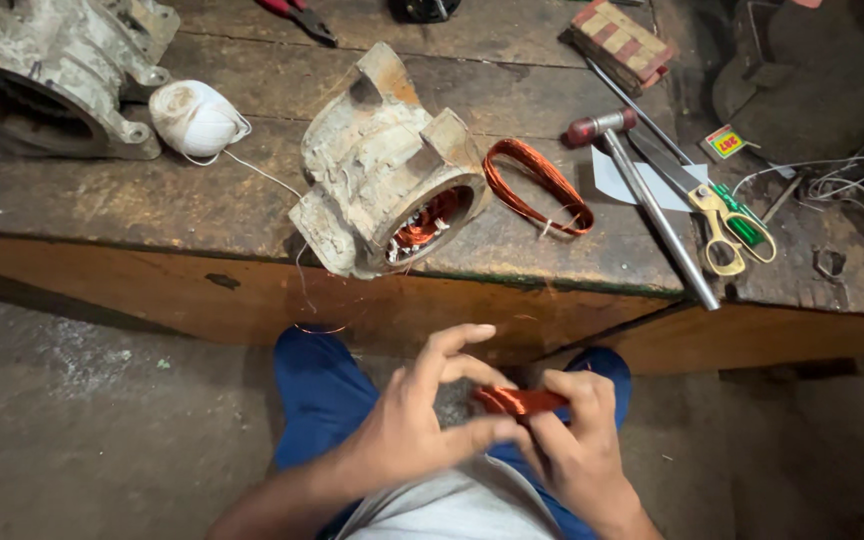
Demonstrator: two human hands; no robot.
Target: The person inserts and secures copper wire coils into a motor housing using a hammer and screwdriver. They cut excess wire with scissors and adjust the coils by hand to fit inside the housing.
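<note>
Both of my hands hold a small bundle of copper wire (518, 401) over my lap, below the bench edge. My left hand (422, 415) pinches its left end with thumb and fingers. My right hand (572, 440) grips its right end. On the wooden bench (202, 200) above lies a worn motor housing (387, 165) on its side, with copper windings visible inside its bore. A loose copper wire coil (535, 186) rests just right of the housing.
A ball of white string (195, 118) and another metal housing (42, 75) sit at the left. A hammer (642, 185), yellow-handled scissors (722, 215), paper pieces, a green screwdriver and loose wires lie at the right. Red-handled pliers (297, 15) lie at the back.
</note>
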